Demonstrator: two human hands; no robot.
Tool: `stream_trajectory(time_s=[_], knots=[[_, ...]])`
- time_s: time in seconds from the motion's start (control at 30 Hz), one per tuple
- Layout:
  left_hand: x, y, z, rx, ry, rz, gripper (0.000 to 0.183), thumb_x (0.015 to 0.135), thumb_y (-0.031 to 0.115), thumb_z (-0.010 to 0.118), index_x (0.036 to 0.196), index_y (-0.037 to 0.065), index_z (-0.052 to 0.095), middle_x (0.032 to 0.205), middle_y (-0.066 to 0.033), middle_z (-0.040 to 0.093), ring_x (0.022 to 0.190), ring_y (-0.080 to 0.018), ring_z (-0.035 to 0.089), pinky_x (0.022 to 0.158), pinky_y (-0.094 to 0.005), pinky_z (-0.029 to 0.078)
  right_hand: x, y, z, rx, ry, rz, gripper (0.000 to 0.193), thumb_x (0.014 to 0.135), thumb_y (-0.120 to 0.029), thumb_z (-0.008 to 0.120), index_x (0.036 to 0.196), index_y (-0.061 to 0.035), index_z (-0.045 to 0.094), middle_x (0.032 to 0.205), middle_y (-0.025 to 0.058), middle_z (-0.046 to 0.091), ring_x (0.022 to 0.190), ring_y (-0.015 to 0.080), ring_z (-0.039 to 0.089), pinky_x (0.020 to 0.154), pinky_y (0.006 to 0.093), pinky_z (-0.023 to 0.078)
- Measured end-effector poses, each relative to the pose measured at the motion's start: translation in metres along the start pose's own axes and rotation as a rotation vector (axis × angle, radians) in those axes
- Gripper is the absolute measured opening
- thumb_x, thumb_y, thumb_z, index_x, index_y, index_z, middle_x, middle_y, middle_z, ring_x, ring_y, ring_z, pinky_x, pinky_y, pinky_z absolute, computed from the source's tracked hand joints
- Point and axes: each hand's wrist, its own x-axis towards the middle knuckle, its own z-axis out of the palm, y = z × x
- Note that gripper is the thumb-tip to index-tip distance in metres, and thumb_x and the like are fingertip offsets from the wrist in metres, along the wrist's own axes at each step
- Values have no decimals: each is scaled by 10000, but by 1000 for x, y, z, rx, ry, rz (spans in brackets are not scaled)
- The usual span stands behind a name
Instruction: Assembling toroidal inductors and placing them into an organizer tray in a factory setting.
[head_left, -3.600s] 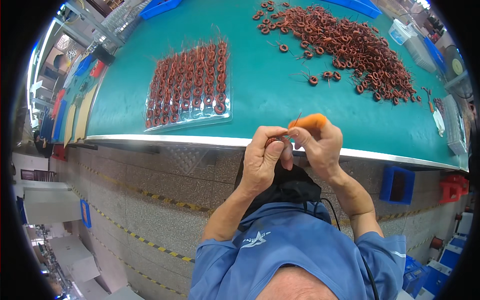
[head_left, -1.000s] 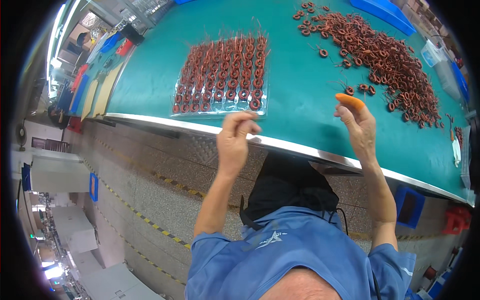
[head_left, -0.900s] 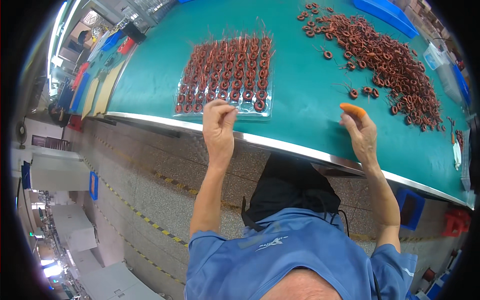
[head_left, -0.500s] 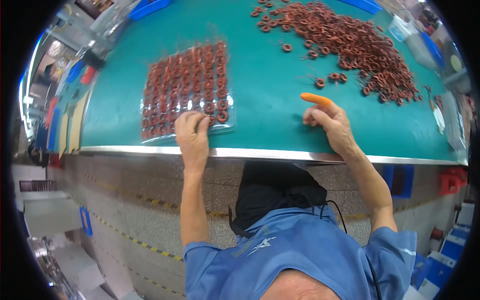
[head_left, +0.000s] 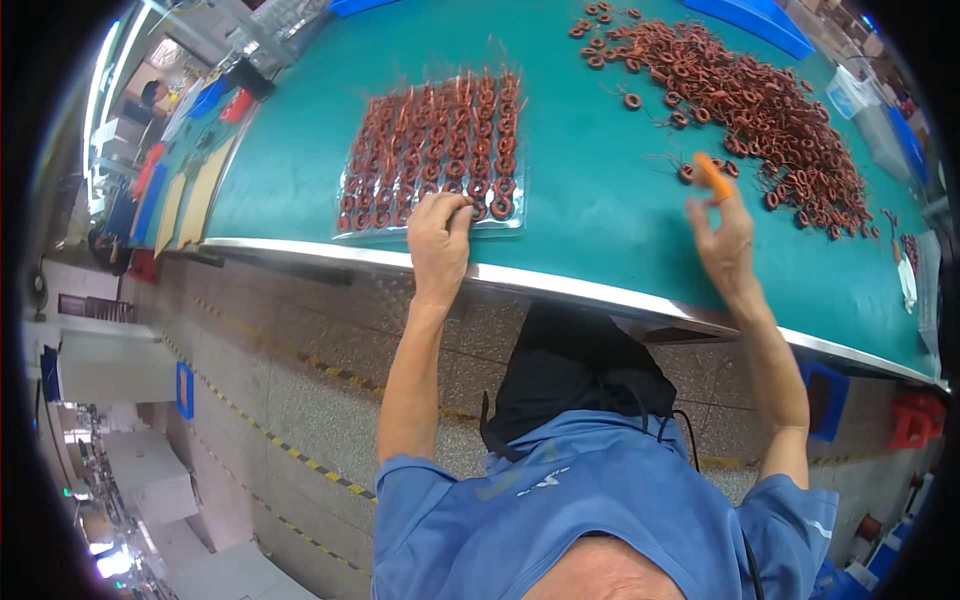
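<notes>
A clear plastic tray (head_left: 510,228) on the green table holds rows of copper-wound ring coils, their thin wire leads sticking up at the far side. My left hand (head_left: 438,240) is at the tray's front edge, thumb and fingers pinched at a coil in the nearest row; the fingers partly hide that coil. My right hand (head_left: 725,240) reaches toward a few loose ring coils (head_left: 687,173) lying apart from the big heap. An orange finger cover (head_left: 713,178) is on its index finger, stretched out with the thumb apart. I see nothing held there, though the fingertips are slightly blurred.
A large heap of ring coils (head_left: 770,125) spreads across the right of the green table (head_left: 590,220). Blue bins (head_left: 755,25) stand at the far edge, and clear containers (head_left: 865,105) at the right. A metal strip (head_left: 580,292) runs along the table's front.
My right hand has moved away from me and to the right, toward the loose coils, and its index finger now points forward. My left hand stays at the tray's front edge. The view has shifted.
</notes>
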Motion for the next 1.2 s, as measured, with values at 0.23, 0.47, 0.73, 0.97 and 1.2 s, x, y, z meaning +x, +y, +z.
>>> stream_trajectory(time_s=[0.23,0.47,0.73,0.97,1.2], knots=[[-8,0,2,47,208,-71,115,878,6,576,983,1,624,955,-121,632,917,-291,597,825,-378,458,21,70,5,-513,-121,-178,345,884,-88,630,1209,6,567,1222,161,555,1141,332,529,949,400,441],[-7,3,11,4,239,-84,93,880,1,577,956,0,631,957,-121,643,914,-285,602,814,-376,459,22,62,-11,-296,152,-229,222,896,-78,629,1107,-11,646,925,112,677,832,224,656,705,312,516],[-12,5,1,17,251,-128,91,891,-27,580,966,-26,631,935,-115,647,883,-247,612,810,-341,468,28,64,-13,396,328,395,261,991,-187,537,1132,10,635,885,63,700,750,96,647,642,213,520],[-37,62,-1,-238,222,129,232,871,-68,558,1102,-48,562,1038,-158,622,956,-265,613,856,-355,497,7,-31,6,852,62,478,254,987,-140,527,1177,12,601,948,90,667,809,124,643,635,207,484],[-77,109,62,-1026,-252,-445,379,952,110,582,1266,-15,409,1037,-132,624,854,-168,636,748,-282,518,-27,-91,42,886,-221,464,206,954,-127,584,1084,23,639,947,64,669,802,98,618,709,228,506]])
